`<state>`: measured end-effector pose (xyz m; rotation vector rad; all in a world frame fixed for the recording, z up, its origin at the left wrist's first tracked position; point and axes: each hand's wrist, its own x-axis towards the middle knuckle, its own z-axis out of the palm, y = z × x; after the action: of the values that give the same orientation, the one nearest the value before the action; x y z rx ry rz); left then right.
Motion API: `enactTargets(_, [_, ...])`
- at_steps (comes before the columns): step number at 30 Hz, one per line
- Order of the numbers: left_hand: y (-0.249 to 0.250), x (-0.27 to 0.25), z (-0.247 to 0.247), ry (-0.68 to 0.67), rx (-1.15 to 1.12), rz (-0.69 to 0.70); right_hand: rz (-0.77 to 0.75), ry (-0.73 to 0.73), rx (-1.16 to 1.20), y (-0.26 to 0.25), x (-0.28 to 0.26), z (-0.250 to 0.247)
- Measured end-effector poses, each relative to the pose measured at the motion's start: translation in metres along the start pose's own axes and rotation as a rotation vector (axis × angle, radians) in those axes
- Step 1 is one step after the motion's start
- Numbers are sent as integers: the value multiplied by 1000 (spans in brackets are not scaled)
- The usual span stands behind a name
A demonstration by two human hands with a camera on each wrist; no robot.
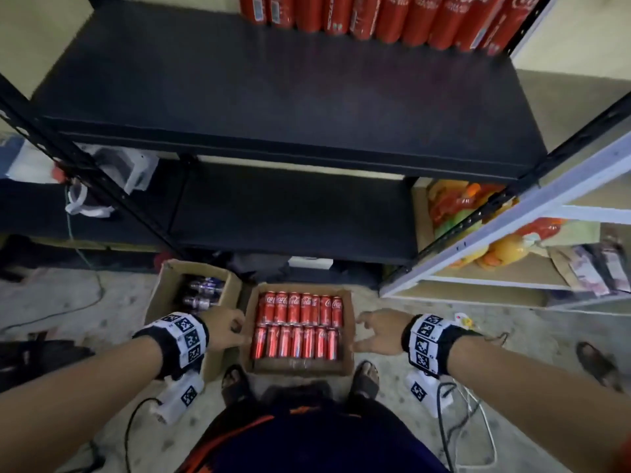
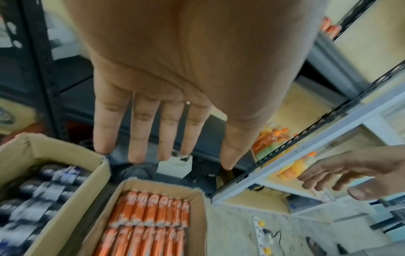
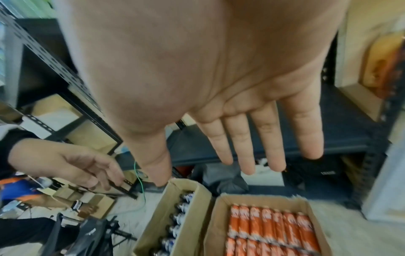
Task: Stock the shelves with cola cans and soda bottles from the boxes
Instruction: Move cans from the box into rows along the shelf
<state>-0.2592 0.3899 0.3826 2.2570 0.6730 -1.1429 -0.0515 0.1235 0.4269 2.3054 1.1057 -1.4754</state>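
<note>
Both hands, left hand [image 1: 223, 331] and right hand [image 1: 377, 332], hover with spread, empty grips flanking the cola box [image 1: 346, 361].

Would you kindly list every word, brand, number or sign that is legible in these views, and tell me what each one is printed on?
"Coca-Cola", white script: on the red cans in the box on the floor.
"Coca-Cola", only in part: on the red cans on the top shelf; the smaller print is blurred.
Labels on the dark bottles in the left box: too blurred to read.
Black-and-white square markers on the wristbands: patterns, no words.
White print on the black item under the shelf: too small to read.
</note>
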Motion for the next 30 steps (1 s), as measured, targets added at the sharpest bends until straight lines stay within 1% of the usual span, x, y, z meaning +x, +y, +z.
enactTargets(4, [-4,18,43,-94,40,-62,90,-113,66,20,17,45])
enactTargets(8, [-18,46,86,-180,105,-145,190,-193,93,42,49,93])
enactTargets(11, [-16,55,110,-240,114,-225,209,-223,110,73,92,146])
enactTargets(14, [-9,65,132,-249,159,-270,276,-195,143,79,98,161])
enactTargets(17, [-10,86,162,-298,146,-268,309,-196,170,80,112,169])
enactTargets(19, [-10,101,175,-347,175,-233,309,-205,169,82,130,177])
enactTargets(21, [-1,113,177,-394,170,-174,308,-207,163,84,149,184])
enactTargets(23, [7,135,182,-349,149,-122,291,-207,171,89,173,193])
enactTargets(24, [15,143,180,-348,160,-106,273,-223,171,90,185,195])
enactTargets(26, [3,174,199,-344,141,-101,266,-254,167,92,209,201])
enactTargets(27, [1,187,203,-357,120,-116,266,-248,173,95,222,206])
enactTargets(30, [-17,231,218,-317,88,-109,253,-233,193,99,262,216])
